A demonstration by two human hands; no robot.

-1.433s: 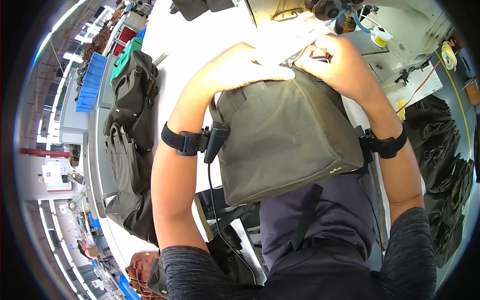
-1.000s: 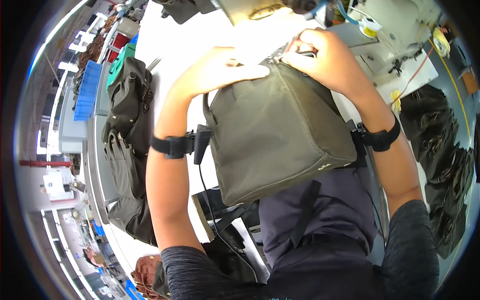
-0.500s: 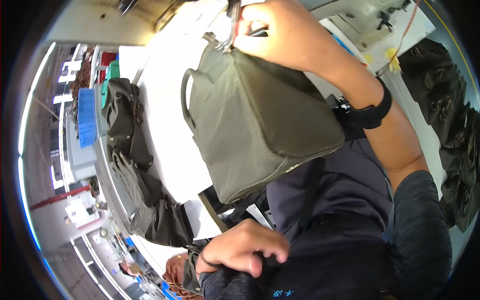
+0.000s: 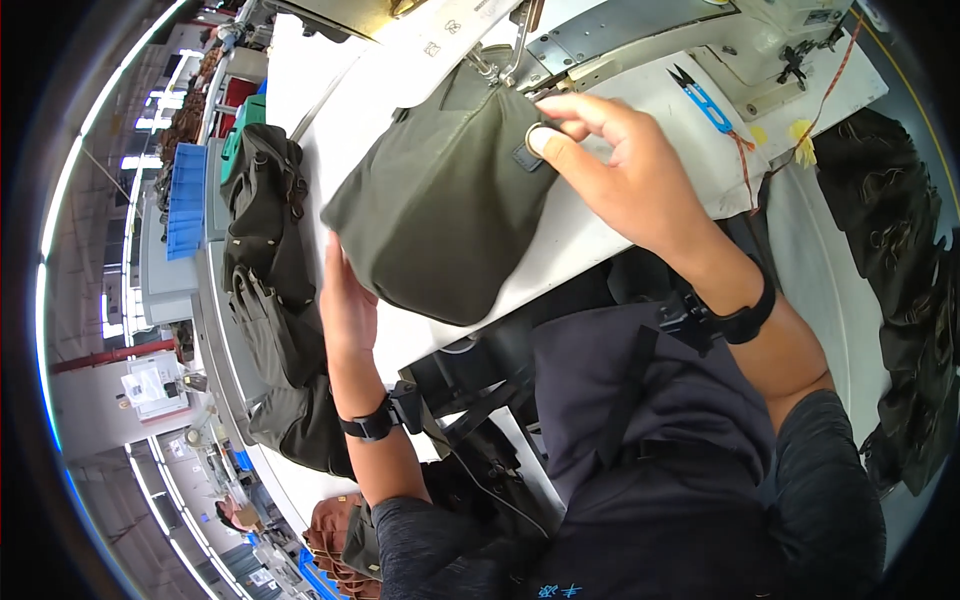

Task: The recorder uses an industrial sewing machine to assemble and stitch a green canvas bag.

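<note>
An olive-green fabric bag lies tilted on the white table, its seamed top corner beneath the presser foot of a sewing machine. My right hand pinches the bag's right edge between thumb and fingers, beside a small dark patch. Against the bag's lower left side rests my left hand, fingers stretched upward and lying flat along the fabric. Part of that hand is hidden by the bag.
Blue-handled thread snips lie right of the machine bed. More olive bags line the table's left side. Dark green pieces hang at the far right. A blue bin stands at left, brown items at lower left.
The bag has turned and moved left and away from me, under the machine. My left hand has risen from near my body to the bag's side. My right hand has come down from its top.
</note>
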